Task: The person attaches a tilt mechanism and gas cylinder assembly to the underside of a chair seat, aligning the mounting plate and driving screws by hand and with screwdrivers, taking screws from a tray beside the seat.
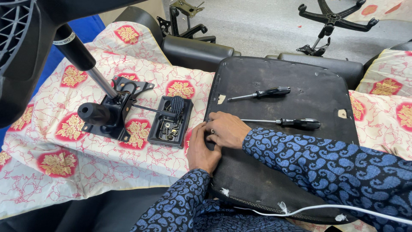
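**Hands at seat panel edge, hardware still loose**

Left hand point(201, 148) and right hand point(227, 129) press together at the black seat panel's point(292, 172) left edge, fingers curled; grip contents hidden. Two screwdrivers point(262, 93) lie unused on it. Screws remain in the tray point(171, 122); chair mechanism point(109, 112) sits unattached.

The seat panel point(300, 99) has a matt black fabric underside, a little rough, with frayed white threads at its edge. The two screwdrivers point(274, 91) have shiny metal shafts and glossy black plastic handles. The tray point(159, 136) is matt black plastic and holds shiny metal screws point(169, 129). The chair mechanism point(109, 116) is black painted metal with a polished metal rod point(101, 81). The cloth point(64, 141) is soft printed cotton, matt. The sleeves point(326, 165) are patterned woven fabric.
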